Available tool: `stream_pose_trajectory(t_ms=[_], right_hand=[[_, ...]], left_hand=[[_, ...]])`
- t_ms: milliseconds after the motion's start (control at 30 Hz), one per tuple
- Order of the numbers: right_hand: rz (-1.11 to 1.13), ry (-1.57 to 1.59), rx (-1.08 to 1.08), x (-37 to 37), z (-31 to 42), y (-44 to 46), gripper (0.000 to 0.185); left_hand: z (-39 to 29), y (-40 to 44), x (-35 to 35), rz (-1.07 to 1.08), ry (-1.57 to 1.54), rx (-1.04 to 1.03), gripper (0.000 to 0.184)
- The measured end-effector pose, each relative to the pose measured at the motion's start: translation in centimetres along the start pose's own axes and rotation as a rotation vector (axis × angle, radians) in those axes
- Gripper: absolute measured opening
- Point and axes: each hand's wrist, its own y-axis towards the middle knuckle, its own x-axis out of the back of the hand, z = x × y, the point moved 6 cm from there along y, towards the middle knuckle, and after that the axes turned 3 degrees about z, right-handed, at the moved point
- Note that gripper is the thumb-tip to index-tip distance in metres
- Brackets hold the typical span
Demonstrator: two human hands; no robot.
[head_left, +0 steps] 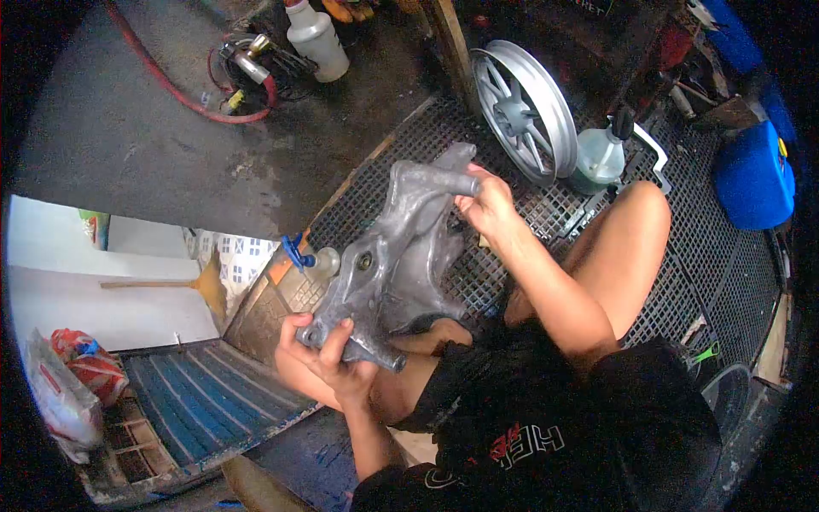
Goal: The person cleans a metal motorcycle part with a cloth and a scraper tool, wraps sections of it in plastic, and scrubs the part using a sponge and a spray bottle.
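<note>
A bare grey cast-metal part [375,256], apparently from a motorcycle, is held tilted above my lap. It has tube-like ends, a round hole with a bushing and a curved, forked body. My left hand [328,350] grips its lower end, thumb and fingers around the metal near a small boss. At the upper end, my right hand [488,203] is closed around a tubular arm of the same part. Some of the right fingers are hidden behind the metal.
A silver wheel rim [520,111] leans beyond my right hand, beside a spray bottle [600,158] on black grating [682,264]. A blue jerrycan [751,179] stands right. A red hose [171,85] and white bottle [316,43] occupy the dark surface ahead.
</note>
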Motion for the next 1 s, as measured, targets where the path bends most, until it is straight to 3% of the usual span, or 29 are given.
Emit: stream_pose_trajectory(t_ms=[67, 167, 267, 367, 400, 500, 633, 733, 867, 1000], right_hand=[[-0.071, -0.172, 0.086, -1.3, 2.1, -2.1, 0.023], [0.032, -0.404, 0.265, -2.6, 5.2, -1.5, 0.031], [0.221, -1.285, 0.667, -4.2, 6.6, -1.2, 0.034], [0.315, -1.71, 0.837, -7.9, 7.6, -5.5, 0.036], [0.446, -1.723, 1.007, -8.6, 7.6, -5.9, 0.04], [0.603, -1.802, 1.185, -8.9, 7.7, -6.0, 0.042], [0.796, -1.777, 0.897, -11.9, 6.7, -8.2, 0.042], [0.92, -1.666, 0.83, -13.1, 5.6, -9.7, 0.039], [0.747, -1.268, 0.63, -11.9, 3.6, -10.1, 0.032], [0.376, -0.948, 0.579, -10.0, 0.1, -9.7, 0.027]], left_hand=[[0.3, 0.1, 0.1, -0.001, 0.029, -0.012, 0.054], [-0.2, 0.0, 0.1, -0.021, -0.017, 0.0, 0.053], [-0.5, 0.2, 0.5, -0.027, -0.013, -0.016, 0.053], [-0.2, 1.1, 1.6, 0.02, 0.031, 0.0, 0.054], [0.1, 1.1, 1.7, 0.011, 0.006, -0.002, 0.055], [0.0, 1.2, 1.9, 0.01, 0.002, -0.015, 0.055], [0.3, 1.3, 1.7, 0.008, -0.027, -0.016, 0.057], [0.7, 1.5, 1.0, -0.068, -0.063, 0.022, 0.057], [1.8, 1.1, 0.0, -0.056, -0.175, 0.147, 0.061], [2.2, 0.9, -1.2, -0.036, -0.189, 0.164, 0.066]])
